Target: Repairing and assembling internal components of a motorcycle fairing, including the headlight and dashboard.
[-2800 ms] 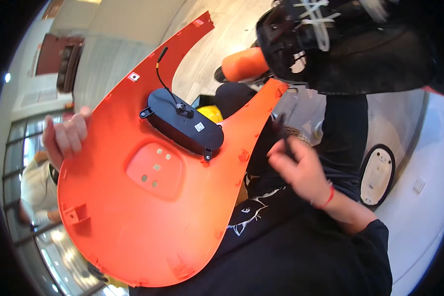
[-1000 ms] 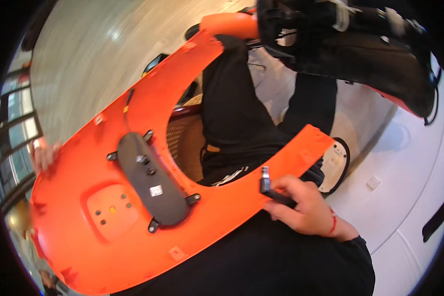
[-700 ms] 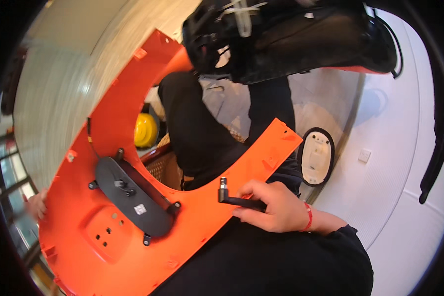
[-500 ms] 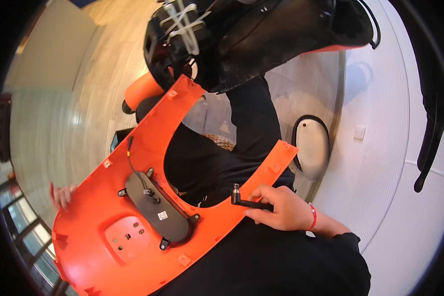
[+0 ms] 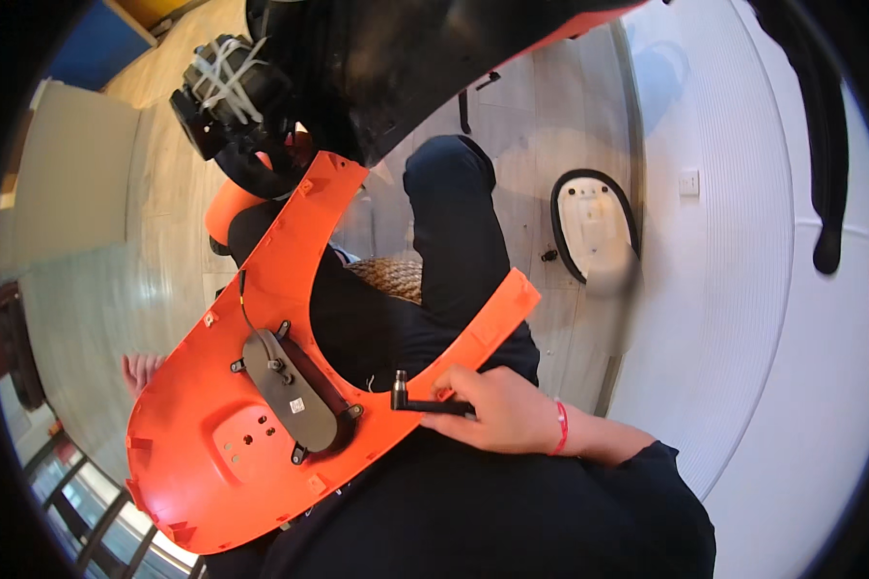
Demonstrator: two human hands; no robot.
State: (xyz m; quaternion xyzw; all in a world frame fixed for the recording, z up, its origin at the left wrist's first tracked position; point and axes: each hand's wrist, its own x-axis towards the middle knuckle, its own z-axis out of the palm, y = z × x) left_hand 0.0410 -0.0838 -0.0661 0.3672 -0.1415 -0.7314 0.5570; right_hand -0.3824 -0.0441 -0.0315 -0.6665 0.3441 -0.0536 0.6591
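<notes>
A large curved orange plastic panel (image 5: 183, 396) with a deep cutout lies across my lap, its inner side up. Fixed to it by small tabs is a black oval unit (image 5: 314, 420), from which a thin cable (image 5: 244, 304) runs up. My right hand (image 5: 502, 410) is closed around a black L-shaped rod (image 5: 425, 406) with a metal connector-like tip; the hand rests over the panel's near-right arm. At the panel's left edge, the fingers of my left hand (image 5: 141, 372) show bent against the rim. The rest of that hand is hidden behind the panel.
A black machine body (image 5: 357, 77) with white cable ties (image 5: 230, 82) stands ahead, touching or close to the panel's far tip. On the floor to the right lies an oval white piece with a black rim (image 5: 594, 232). A woven item (image 5: 386, 278) shows between my legs.
My view has shifted, so more floor shows ahead. The panel sits a little differently in view, with both hands still at it. My right hand keeps hold of the rod.
</notes>
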